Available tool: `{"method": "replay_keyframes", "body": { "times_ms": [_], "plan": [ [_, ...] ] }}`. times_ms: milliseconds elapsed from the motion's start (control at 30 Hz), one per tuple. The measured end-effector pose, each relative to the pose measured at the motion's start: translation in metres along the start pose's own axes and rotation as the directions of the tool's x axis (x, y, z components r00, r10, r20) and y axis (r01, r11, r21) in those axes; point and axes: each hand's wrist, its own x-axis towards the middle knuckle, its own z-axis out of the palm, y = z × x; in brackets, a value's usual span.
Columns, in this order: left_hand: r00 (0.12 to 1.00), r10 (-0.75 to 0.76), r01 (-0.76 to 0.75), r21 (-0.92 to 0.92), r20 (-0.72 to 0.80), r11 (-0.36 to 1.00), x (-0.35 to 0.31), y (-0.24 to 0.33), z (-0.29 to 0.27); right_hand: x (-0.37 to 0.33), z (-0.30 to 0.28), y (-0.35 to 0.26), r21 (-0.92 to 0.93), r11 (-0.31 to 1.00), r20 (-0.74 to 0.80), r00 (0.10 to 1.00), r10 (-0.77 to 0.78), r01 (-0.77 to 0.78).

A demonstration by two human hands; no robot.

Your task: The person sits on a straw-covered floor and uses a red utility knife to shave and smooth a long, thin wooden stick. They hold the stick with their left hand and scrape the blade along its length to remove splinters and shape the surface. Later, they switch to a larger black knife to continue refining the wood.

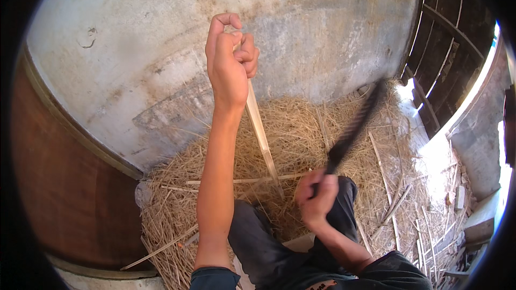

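My left hand [228, 67] is raised in front of the wall, its fingers closed round the upper end of a pale wooden strip [259, 129]. From the hand the strip slants down toward my knees, narrowing at its lower end. Lower and to the right, my right hand [317, 198] is closed round the handle of a long, dark-bladed knife [352, 131]. Its blade points up and to the right, smeared by motion and apart from the strip. The palm side of my left grip is partly hidden.
Straw-like shavings [301, 123] are heaped between my legs and the stained wall [161, 48]. Several thin sticks [395, 209] lie among them at right. A brown panel [75, 172] stands at left, and dark slatted boards [446, 32] at upper right.
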Motion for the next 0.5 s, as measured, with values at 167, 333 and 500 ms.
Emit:
{"method": "replay_keyframes", "body": {
  "times_ms": [167, 333, 500],
  "plan": [
    [1.0, 0.018, -0.018, 0.009, 0.004, 1.0, 0.0, -0.002, -0.011, -0.001, -0.016, 0.003, -0.3, 0.603, 0.112, 0.6, 0.792, -0.739],
    [0.998, -0.023, 0.027, -0.062, 0.062, 0.998, -0.003, 0.004, -0.017, 0.009, 0.013, -0.03, -0.075, 0.917, 0.057, 0.916, 0.397, -0.392],
    [0.996, -0.02, 0.027, -0.087, 0.087, 0.996, -0.003, 0.003, -0.004, 0.001, -0.038, 0.066, -0.686, 0.396, 0.573, 0.789, -0.224, 0.61]
  ]
}}
